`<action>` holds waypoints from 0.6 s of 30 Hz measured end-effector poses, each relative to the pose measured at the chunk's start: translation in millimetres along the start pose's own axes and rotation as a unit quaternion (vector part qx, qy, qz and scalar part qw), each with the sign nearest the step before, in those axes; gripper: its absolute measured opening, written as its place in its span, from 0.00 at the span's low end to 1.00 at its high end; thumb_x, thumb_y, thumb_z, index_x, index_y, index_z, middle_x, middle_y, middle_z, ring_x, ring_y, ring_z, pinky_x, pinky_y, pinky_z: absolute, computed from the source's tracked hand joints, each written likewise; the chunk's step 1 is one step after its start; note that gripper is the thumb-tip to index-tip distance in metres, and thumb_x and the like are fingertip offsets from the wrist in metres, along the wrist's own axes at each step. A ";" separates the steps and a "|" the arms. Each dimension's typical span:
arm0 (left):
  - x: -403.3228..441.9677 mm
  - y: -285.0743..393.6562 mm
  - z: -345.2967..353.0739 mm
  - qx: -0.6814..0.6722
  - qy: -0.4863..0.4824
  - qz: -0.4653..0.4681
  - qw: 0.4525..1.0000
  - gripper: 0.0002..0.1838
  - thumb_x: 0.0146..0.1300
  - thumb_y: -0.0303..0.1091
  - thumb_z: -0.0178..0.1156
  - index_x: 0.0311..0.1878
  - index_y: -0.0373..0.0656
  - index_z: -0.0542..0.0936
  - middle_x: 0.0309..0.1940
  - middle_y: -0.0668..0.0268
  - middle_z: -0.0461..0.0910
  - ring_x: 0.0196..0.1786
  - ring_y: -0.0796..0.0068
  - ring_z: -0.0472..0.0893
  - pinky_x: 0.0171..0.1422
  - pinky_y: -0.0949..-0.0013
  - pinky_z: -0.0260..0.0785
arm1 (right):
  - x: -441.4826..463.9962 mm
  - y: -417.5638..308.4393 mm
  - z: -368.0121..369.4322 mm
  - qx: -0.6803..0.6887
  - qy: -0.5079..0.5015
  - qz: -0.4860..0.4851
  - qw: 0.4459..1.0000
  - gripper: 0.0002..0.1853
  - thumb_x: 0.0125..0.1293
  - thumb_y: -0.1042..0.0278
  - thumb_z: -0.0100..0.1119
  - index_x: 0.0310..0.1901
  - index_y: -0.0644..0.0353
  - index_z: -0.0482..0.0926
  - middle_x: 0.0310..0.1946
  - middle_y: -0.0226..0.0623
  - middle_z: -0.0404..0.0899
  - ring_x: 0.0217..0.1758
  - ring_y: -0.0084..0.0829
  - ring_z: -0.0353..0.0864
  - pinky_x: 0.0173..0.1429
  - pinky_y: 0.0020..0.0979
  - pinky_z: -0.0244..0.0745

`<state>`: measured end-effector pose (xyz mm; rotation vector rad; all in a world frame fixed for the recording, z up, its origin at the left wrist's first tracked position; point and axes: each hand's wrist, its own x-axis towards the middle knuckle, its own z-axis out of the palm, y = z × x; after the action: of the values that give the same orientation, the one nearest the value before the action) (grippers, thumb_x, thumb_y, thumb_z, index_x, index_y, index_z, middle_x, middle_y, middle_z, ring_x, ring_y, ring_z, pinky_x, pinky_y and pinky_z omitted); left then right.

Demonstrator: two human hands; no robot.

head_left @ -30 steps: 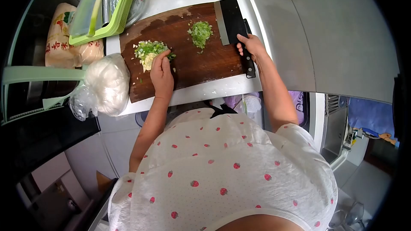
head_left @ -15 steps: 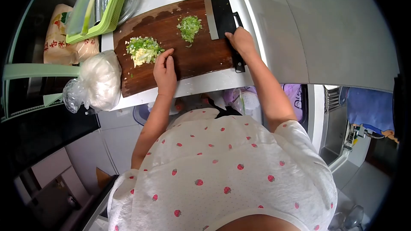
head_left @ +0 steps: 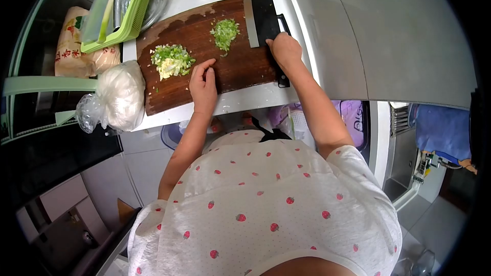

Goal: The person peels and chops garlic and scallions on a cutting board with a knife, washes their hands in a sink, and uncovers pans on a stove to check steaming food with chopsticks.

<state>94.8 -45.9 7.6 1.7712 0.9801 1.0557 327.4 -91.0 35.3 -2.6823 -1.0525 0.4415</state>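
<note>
A cleaver with a black blade [head_left: 264,18] and a bright silver edge lies flat at the right end of the brown wooden cutting board [head_left: 232,74]. My right hand [head_left: 286,50] is closed at the near end of the blade, over the handle, which is hidden. My left hand [head_left: 203,83] hovers at the board's near side, index finger stretched out and thumb apart, with nothing visible in it. To its left sits a heap of chopped scallion and pale minced bits [head_left: 171,62]. A smaller pile of chopped green scallion [head_left: 225,33] lies beyond it, nearer the cleaver.
Left of the board, a knotted clear plastic bag with white contents [head_left: 123,94] rests at the counter edge. Behind it stand a printed sack [head_left: 69,46] and a green basket [head_left: 128,25] of wraps. A grey cabinet surface [head_left: 399,36] borders the counter on the right.
My left hand has shifted right, away from the mixed heap. My right hand stays at the cleaver with a slight change of position, and the cleaver and both piles look unmoved.
</note>
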 end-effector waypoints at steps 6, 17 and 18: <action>-0.4 -3.1 0.0 0.002 -0.010 -0.001 1.000 0.10 0.64 0.25 0.51 0.46 0.39 0.80 0.40 0.61 0.78 0.45 0.68 0.77 0.52 0.71 0.67 | -4.0 1.7 -0.8 0.020 0.019 -0.005 1.000 0.21 0.59 0.52 0.63 0.39 0.67 0.77 0.36 0.52 0.82 0.44 0.48 0.82 0.47 0.41 0.76; -5.7 -4.0 -3.1 -0.177 -0.176 -0.091 0.964 0.10 0.68 0.29 0.52 0.45 0.36 0.80 0.38 0.65 0.83 0.42 0.79 0.80 0.50 0.76 0.70 | -38.7 0.0 21.9 0.185 0.140 -0.017 0.973 0.16 0.59 0.65 0.61 0.42 0.70 0.76 0.26 0.48 0.81 0.24 0.38 0.82 0.30 0.35 0.76; -5.3 -6.3 -6.7 -0.180 -0.184 -0.091 0.962 0.10 0.68 0.29 0.52 0.45 0.36 0.80 0.38 0.65 0.83 0.42 0.79 0.80 0.50 0.76 0.70 | -44.7 0.0 23.2 0.183 0.144 -0.008 0.973 0.16 0.59 0.65 0.61 0.42 0.70 0.76 0.26 0.48 0.81 0.24 0.38 0.82 0.30 0.35 0.76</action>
<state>85.5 -46.7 2.5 1.4737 0.6561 0.7006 287.9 -119.5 22.4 -2.3203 -0.8178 0.2086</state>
